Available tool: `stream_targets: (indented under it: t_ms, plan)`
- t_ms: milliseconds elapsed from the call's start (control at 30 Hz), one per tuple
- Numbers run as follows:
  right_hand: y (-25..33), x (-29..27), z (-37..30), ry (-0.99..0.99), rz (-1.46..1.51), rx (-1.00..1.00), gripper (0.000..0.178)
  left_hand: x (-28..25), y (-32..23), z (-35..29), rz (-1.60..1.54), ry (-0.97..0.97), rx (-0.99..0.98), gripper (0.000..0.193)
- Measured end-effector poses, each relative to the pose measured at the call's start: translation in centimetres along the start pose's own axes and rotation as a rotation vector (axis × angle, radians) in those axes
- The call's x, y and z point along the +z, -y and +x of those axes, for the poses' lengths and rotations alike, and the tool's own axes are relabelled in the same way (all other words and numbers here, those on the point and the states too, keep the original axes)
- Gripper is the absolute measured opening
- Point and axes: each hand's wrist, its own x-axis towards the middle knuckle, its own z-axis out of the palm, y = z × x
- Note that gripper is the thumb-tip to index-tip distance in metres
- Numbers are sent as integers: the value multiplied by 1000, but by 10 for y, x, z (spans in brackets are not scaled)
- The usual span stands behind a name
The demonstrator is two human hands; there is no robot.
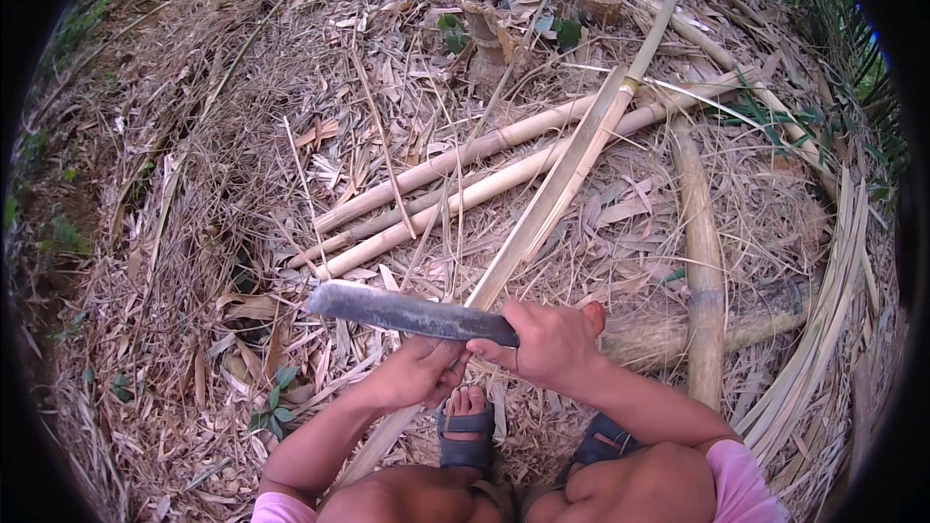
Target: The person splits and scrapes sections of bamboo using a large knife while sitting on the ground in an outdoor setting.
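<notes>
My right hand [554, 344] is wrapped round the handle of a machete; a bit of reddish handle end shows beyond the fist. The machete's broad dark blade [407, 312] points left, its tip pale and worn. Just below the blade, my left hand [426, 371] is closed round a long split bamboo strip [552, 203]. This strip slants from between my legs up to the far right, passing beneath the blade. It looks split lengthwise along its upper stretch, with a knot near the far end. My right thumb lies close to the left fingers; the exact contact of blade and strip is hidden.
Several bamboo poles [465, 157] lie across the middle ground. A thick pole [701, 261] rests over a log [639, 334] at right, beside a bundle of thin strips [823, 329]. A cut stump [486, 44] stands at the back. My sandalled foot [467, 431] is below my hands.
</notes>
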Motion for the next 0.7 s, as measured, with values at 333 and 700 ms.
stream_targets:
  t_ms: [333, 700]
  plan:
    - [-22, 0, -4, -152, -171, -137, 62, 8, 18, -15, 306, -94, 115, 42]
    - [-19, -8, 8, -54, -146, 199, 59, -4, 16, -27, 95, -125, -17, 38]
